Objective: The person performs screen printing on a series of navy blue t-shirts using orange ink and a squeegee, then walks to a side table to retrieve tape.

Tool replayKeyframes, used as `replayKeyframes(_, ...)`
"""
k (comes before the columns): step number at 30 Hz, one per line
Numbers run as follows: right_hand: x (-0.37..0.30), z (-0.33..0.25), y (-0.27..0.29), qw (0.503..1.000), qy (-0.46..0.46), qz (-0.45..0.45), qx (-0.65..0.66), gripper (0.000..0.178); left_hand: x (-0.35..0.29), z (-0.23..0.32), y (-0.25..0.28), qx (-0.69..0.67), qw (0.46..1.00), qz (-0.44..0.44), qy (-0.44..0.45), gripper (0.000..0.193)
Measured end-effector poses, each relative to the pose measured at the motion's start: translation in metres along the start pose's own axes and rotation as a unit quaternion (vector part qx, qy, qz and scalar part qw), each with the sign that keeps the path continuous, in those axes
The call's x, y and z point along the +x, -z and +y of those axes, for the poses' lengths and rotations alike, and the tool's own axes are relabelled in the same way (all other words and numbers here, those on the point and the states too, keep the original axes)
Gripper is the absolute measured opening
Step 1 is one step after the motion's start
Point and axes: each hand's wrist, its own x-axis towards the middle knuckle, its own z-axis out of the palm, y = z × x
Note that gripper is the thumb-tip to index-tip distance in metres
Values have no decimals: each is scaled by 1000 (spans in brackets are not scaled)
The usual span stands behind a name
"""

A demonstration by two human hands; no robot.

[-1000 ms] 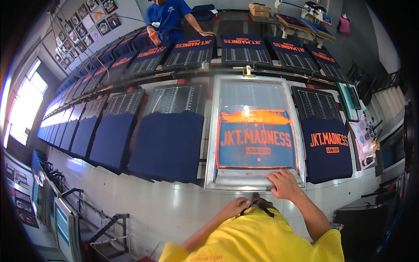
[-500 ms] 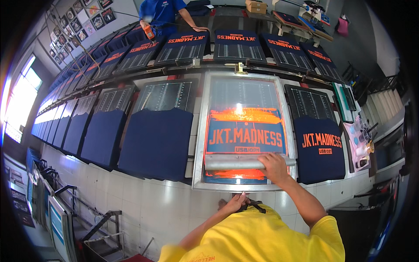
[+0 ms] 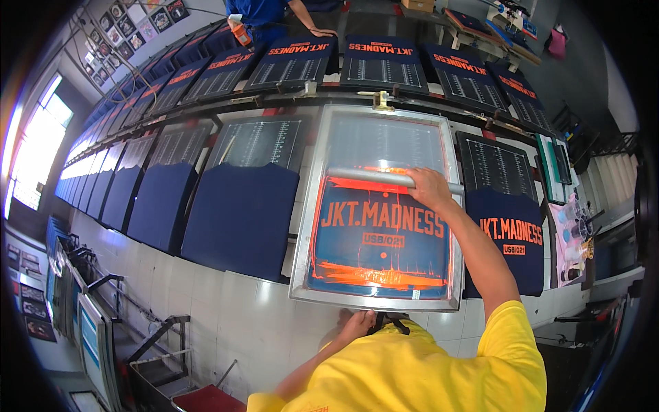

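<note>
A silver-framed printing screen [image 3: 375, 303] lies over a navy shirt on the table in front of me, with orange lettering visible through its mesh. My right hand [image 3: 430, 189] is closed around the right part of a long metal squeegee [image 3: 364, 177], which lies across the mesh above the lettering. Orange ink [image 3: 374, 275] is smeared in a band near the screen's near end, and more shows along the squeegee. Low at my waist, by the frame's near edge, my left hand [image 3: 356, 325] has its fingers curled; what they hold, if anything, is hidden.
A printed navy shirt [image 3: 504, 275] lies to the right, a plain one [image 3: 240, 220] to the left. A metal rail [image 3: 274, 96] runs behind the screen. Across it, a person in blue [image 3: 264, 17] holds an orange bottle [image 3: 241, 34]. Cups [image 3: 573, 230] stand at the right.
My right hand has pushed the squeegee from the screen's near end to above the lettering. Ink that lay at the far side is now mostly at the squeegee. The view has shifted slightly.
</note>
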Motion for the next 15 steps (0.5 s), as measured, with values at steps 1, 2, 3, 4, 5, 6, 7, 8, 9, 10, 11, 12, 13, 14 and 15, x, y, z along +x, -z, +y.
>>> replayKeyframes(1,5,4,-7,1000,1,1,-4,29,-2,-6,0,-12,1000,10,-14,41)
replayKeyframes(2,12,-1,-3,999,-15,-33,6,28,-2,-14,-1,-24,999,20,-28,44)
replayKeyframes(3,14,0,-10,1000,-1,-15,-7,28,-4,-22,-2,-36,998,29,-43,46)
replayKeyframes(4,11,9,-19,1000,8,3,-23,28,-5,-17,-4,-41,998,36,-32,46)
replayKeyframes(5,11,10,-19,999,18,21,-40,28,-6,-3,-5,-46,998,44,-22,46)
replayKeyframes(6,7,13,-18,1000,7,-7,-29,27,-7,11,-6,-51,997,51,-13,46)
replayKeyframes(7,9,0,-7,999,2,-34,-14,26,-11,22,-4,-54,997,50,0,47)
replayKeyframes(8,9,-8,0,998,-8,-59,-2,25,-12,31,-1,-55,997,45,11,47)
replayKeyframes(9,10,-10,0,998,-15,-68,6,24,-12,35,1,-56,997,40,22,47)
replayKeyframes(10,10,-13,1,997,-20,-78,14,22,-12,33,3,-45,998,33,36,47)
replayKeyframes(11,12,-16,1,996,-25,-88,23,21,-11,27,4,-33,998,25,51,47)
replayKeyframes(12,14,-18,2,996,-28,-80,17,21,-10,23,6,-21,997,19,66,47)
replayKeyframes(13,17,-21,6,997,-31,-75,11,21,-9,19,6,-30,997,9,68,47)
replayKeyframes(14,18,-24,7,997,-34,-70,5,20,-7,15,7,-39,997,1,69,47)
replayKeyframes(15,16,-25,3,998,-26,-58,9,21,-8,11,7,-49,996,-8,70,47)
